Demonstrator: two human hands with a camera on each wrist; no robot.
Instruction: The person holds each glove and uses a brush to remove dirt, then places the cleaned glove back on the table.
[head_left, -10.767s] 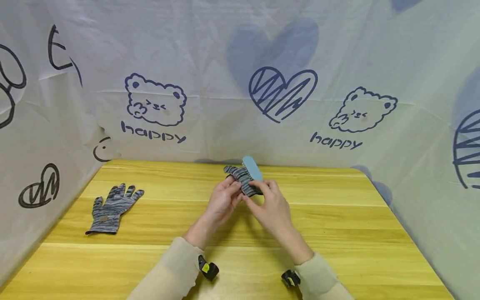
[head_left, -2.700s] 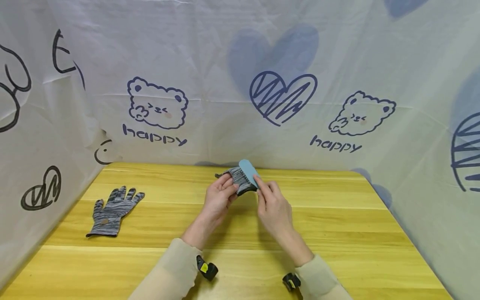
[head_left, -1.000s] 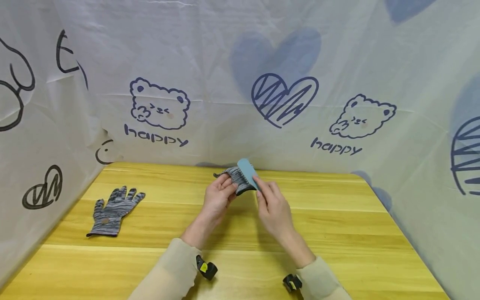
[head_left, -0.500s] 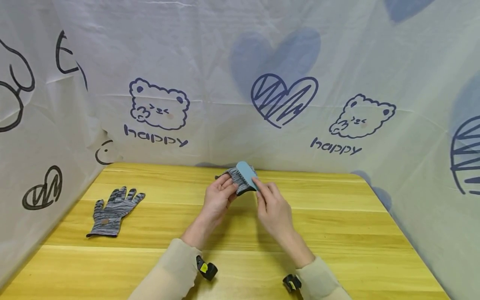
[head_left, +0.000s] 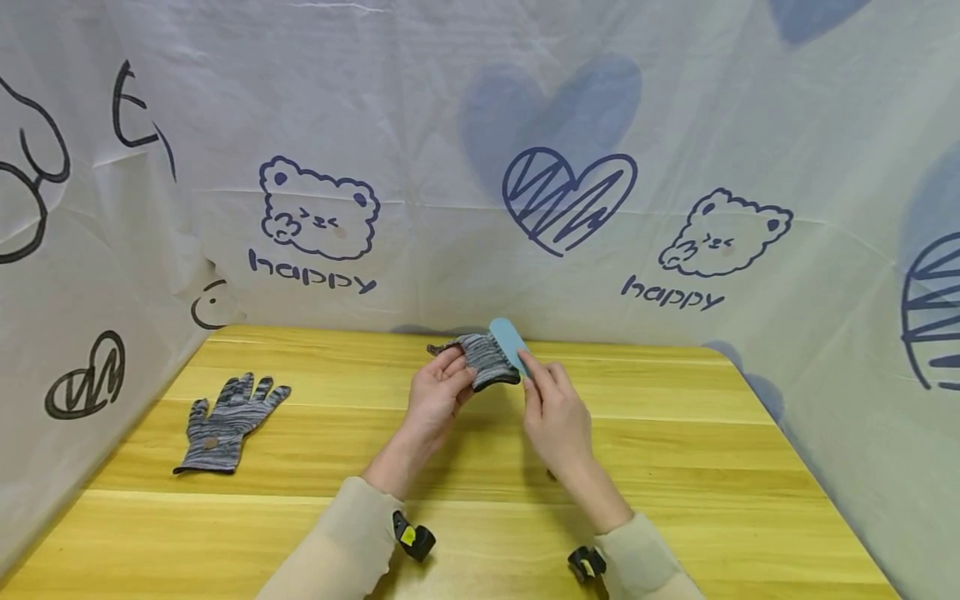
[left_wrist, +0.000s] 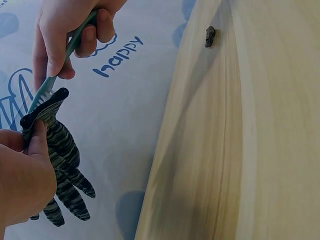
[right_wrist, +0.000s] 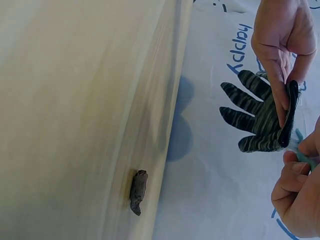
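Note:
My left hand [head_left: 432, 400] pinches a grey-and-black striped knit glove [head_left: 487, 360] by its dark-edged cuff, above the far part of the table. Its fingers hang down in the left wrist view. My right hand [head_left: 555, 417] grips a light-blue brush [head_left: 508, 340] by the handle, index finger laid along it. White bristles [left_wrist: 46, 94] meet the knit near the cuff. A matching glove [head_left: 221, 429] lies flat at the table's left, a brown patch [head_left: 211, 442] on it.
A small dark-brown lump [right_wrist: 138, 192] lies on the wooden table [head_left: 675, 467], mostly hidden by my right forearm in the head view. A white printed cloth [head_left: 435, 250] hangs behind the table and along both sides.
Over the last half second the brush and right hand have shifted right across the glove, baring more knit. Earliest, my right fingers pinched the glove beside the brush. The flat glove has not moved.

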